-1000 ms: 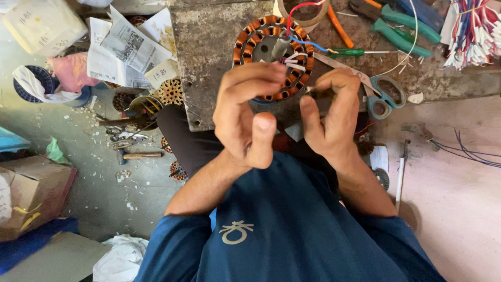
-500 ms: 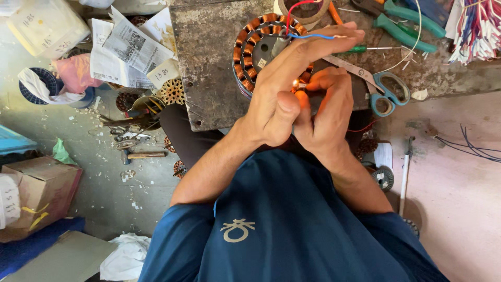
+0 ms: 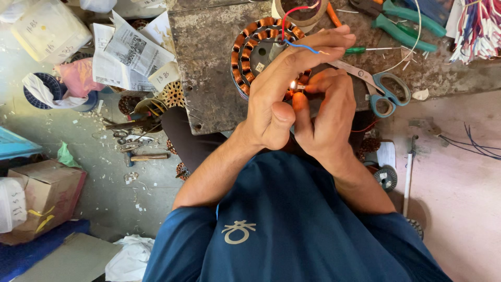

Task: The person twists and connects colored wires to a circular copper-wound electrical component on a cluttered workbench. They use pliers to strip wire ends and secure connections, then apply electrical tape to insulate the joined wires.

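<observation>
Left hand (image 3: pixel 274 102) and right hand (image 3: pixel 326 112) are kept cupped together; a small flame (image 3: pixel 293 84), unseen a second ago, is now pinched between them, just before the copper-wound stator (image 3: pixel 250 36) on the counter (image 3: pixel 209 68); scissors (image 3: pixel 383 89) beside right hand.

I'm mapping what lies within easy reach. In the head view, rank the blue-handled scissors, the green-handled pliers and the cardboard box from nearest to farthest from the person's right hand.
From the right hand:
1. Blue-handled scissors, just right of it on the bench.
2. Green-handled pliers, at the bench's far right.
3. Cardboard box, on the floor at far left.
</observation>
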